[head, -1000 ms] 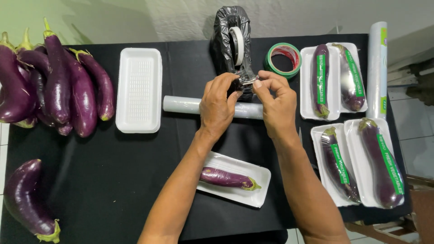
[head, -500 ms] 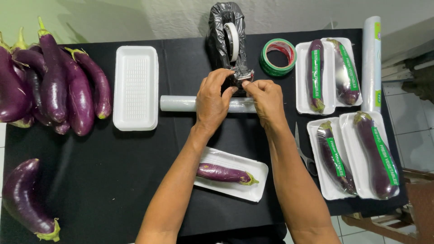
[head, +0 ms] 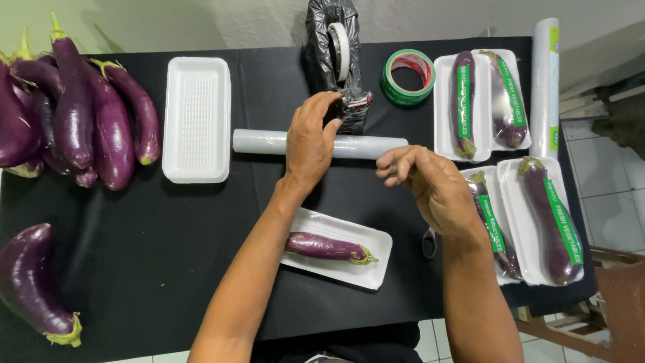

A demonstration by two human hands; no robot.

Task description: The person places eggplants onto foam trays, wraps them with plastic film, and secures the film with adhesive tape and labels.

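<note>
My left hand [head: 310, 138] reaches forward and grips the front of a tape dispenser [head: 334, 50] wrapped in black plastic, which holds a white roll of tape. My right hand [head: 430, 185] hovers to the right of it, above the table, fingertips pinched together; I cannot make out a strip of clear tape between them. Under both hands lies a roll of clear film [head: 262, 142]. Between my forearms sits a white foam tray [head: 379, 269] with one film-covered eggplant [head: 326, 247] on it.
An empty foam tray [head: 197, 117] lies at the left, beside a pile of eggplants [head: 74, 107]; one eggplant [head: 30, 282] lies alone at front left. A green tape roll [head: 408, 77], several packed labelled trays [head: 480, 101], a long film roll [head: 544, 87] and scissors [head: 428, 242] fill the right.
Both hands were together at the dispenser's cutter. My right hand has drawn back to the right and toward me, fingers pinched. My left hand stays on the dispenser.
</note>
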